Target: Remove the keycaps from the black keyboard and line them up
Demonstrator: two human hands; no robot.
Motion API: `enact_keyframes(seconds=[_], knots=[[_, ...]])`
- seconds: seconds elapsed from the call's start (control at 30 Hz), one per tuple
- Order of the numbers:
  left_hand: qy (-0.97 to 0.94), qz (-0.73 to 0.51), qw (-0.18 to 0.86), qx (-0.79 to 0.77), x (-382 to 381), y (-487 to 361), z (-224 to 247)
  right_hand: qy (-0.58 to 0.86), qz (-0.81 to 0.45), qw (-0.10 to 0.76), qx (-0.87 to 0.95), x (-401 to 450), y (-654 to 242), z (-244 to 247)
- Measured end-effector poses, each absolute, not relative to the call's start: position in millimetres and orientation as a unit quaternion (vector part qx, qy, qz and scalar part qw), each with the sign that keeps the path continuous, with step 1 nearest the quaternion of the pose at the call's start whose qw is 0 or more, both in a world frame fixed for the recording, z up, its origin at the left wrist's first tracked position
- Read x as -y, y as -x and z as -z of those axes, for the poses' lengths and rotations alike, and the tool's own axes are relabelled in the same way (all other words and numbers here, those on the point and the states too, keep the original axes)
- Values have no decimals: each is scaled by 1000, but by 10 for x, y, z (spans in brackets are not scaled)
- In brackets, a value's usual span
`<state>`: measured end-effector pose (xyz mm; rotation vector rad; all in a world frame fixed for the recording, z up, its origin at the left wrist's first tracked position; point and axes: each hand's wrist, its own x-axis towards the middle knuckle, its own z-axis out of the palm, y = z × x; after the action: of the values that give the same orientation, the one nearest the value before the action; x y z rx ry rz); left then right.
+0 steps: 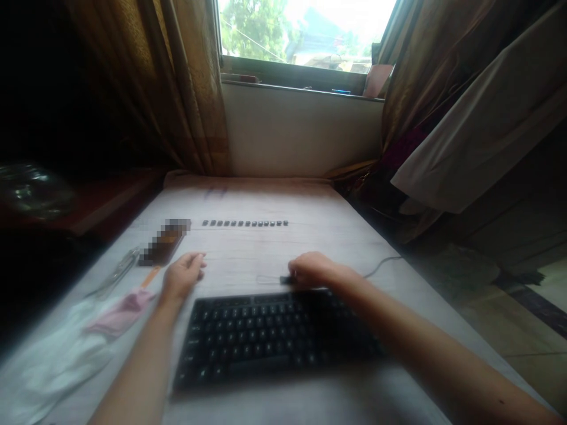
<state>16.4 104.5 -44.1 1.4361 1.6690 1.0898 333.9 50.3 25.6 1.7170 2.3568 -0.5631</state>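
The right grip has its fingers curled in at a small dark piece just above the keyboard's far edge; blur leaves it unclear whether they pinch it or only touch it. A thin wire loop reaches leftward from that piece. The left grip is loosely bent and half spread, with nothing visible in it, beside the keyboard's far left corner. The black keyboard lies between the forearms, the right one crossing over its right part. Beyond both hands, small dark pieces form a row across the cloth-covered worktop. Left of the left hand lie a pixelated brown object and a pink cloth; farther off, a window stands between curtains
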Motion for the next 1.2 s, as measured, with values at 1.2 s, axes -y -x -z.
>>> enact_keyframes(seconds=[1.2], knots=[[-848, -276, 289, -347, 164, -1524, -308, -412, 556, -429, -580, 358, -3509, -586]])
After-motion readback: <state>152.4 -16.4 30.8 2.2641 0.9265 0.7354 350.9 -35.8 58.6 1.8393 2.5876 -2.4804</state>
